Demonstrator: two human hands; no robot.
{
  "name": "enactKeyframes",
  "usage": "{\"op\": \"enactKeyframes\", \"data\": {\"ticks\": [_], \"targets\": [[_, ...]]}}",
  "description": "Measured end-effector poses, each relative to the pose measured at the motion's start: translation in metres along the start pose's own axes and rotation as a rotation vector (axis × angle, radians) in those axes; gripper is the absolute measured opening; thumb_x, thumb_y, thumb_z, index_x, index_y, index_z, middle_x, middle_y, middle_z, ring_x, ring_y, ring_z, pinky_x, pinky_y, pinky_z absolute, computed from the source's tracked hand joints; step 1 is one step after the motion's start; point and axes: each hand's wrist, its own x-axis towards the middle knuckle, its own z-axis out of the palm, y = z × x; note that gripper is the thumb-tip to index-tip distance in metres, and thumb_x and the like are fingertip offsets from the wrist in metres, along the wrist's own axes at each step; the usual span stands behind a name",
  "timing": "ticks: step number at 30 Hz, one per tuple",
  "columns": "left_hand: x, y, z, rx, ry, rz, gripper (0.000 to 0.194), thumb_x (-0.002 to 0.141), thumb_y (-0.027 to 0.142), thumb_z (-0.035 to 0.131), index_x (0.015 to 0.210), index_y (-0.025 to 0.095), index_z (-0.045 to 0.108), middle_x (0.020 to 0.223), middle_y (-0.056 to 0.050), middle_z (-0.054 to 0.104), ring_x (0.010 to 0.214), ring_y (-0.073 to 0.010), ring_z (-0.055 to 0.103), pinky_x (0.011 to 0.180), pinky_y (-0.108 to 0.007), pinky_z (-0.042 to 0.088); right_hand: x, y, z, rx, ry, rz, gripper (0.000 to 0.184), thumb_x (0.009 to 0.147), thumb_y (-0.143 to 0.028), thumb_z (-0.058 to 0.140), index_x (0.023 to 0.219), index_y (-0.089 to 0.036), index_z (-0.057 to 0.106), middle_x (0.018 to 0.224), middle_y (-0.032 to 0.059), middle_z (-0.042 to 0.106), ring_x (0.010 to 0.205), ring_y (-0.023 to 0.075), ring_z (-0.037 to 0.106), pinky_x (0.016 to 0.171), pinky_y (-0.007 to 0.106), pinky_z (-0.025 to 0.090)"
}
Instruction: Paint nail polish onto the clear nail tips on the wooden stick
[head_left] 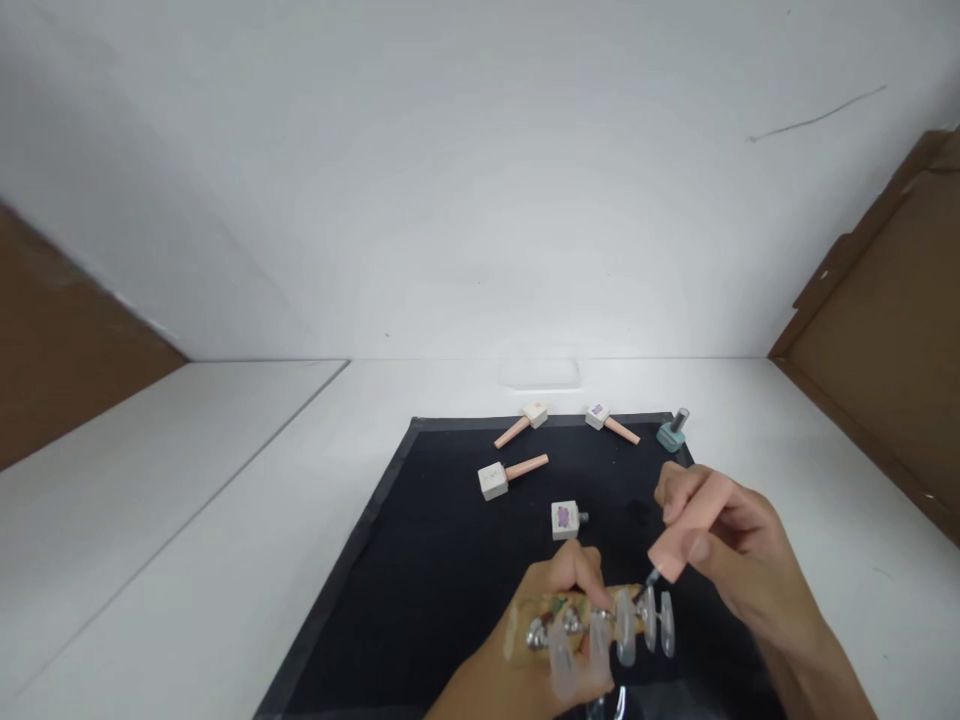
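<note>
My left hand (555,578) is closed around a small nail-tip display stand (529,612), with several clear false nails (625,628) fixed on metal holders along it. Between the fingers of my right hand (761,570) is a peach nail polish brush (694,527). Its bristle end points down and left, close to the right-hand nails; whether it touches one I cannot tell. Just beyond my left hand, an uncapped white nail polish bottle (565,520) lies on its side on the black mat (427,560), its neck facing right.
Several capped polish bottles lie beyond my hands: a white one (493,481), another at the back (535,414), and a third (598,415). A teal bottle (671,434) sits by the mat's back right corner. Brown cardboard panels (885,290) flank the white table (187,500).
</note>
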Motion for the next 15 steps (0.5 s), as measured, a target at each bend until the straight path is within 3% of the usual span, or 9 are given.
{"op": "enactKeyframes", "data": {"ticks": [8, 15], "targets": [[-0.001, -0.007, -0.002, -0.035, -0.034, -0.018, 0.02, 0.071, 0.015, 0.06, 0.069, 0.022, 0.042, 0.064, 0.006, 0.044, 0.051, -0.0087, 0.042, 0.052, -0.023, 0.031, -0.001, 0.002, 0.01, -0.255, -0.133, -0.201, 0.036, 0.094, -0.04, 0.057, 0.064, -0.02, 0.05, 0.062, -0.0044, 0.054, 0.061, 0.0098, 0.047, 0.057, 0.023, 0.041], [-0.003, -0.012, -0.003, -0.124, -0.073, -0.023, 0.022, 0.072, 0.013, 0.063, 0.073, 0.021, 0.042, 0.065, 0.006, 0.045, 0.053, -0.0077, 0.041, 0.052, -0.021, 0.029, -0.001, 0.005, 0.008, -0.287, -0.021, -0.285, 0.025, 0.091, -0.03, 0.061, 0.069, -0.022, 0.053, 0.065, -0.0037, 0.055, 0.062, 0.0123, 0.048, 0.057, 0.027, 0.041]]}}
